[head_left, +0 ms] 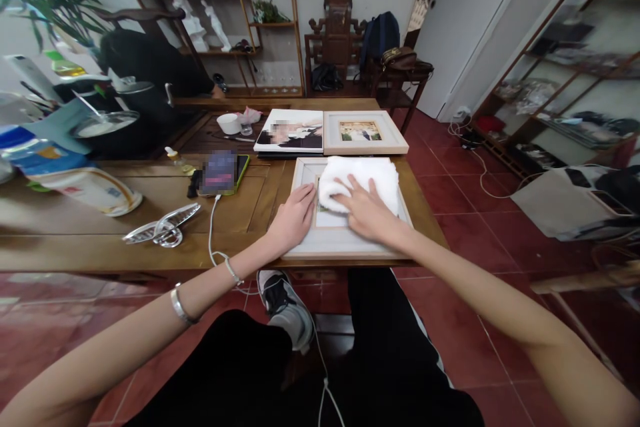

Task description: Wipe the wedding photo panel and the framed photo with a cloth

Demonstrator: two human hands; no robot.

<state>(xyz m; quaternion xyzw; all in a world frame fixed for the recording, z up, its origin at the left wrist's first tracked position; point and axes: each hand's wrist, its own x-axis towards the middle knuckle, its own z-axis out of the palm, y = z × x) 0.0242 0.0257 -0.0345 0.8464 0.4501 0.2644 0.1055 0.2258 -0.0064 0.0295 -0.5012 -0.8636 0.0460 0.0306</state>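
Observation:
A pale wooden picture frame [345,243] lies flat near the front edge of the wooden table. Spread over its upper right part is a white cloth [360,177], which hides most of the picture inside. My right hand [367,210] presses down on the cloth with its fingers spread. On the frame's left side rests my left hand [294,217], laid flat with the fingers stretched out. Behind it, a second framed picture [367,137] and a photo print or album [295,130] lie side by side.
Left of the frame lie a phone [223,172] with a white charging cable [213,233], a small dropper bottle [177,160] and a clear hair claw clip [164,225]. Farther left are a plastic packet [85,183] and a dark pot [107,133]. A white cup [229,123] stands behind.

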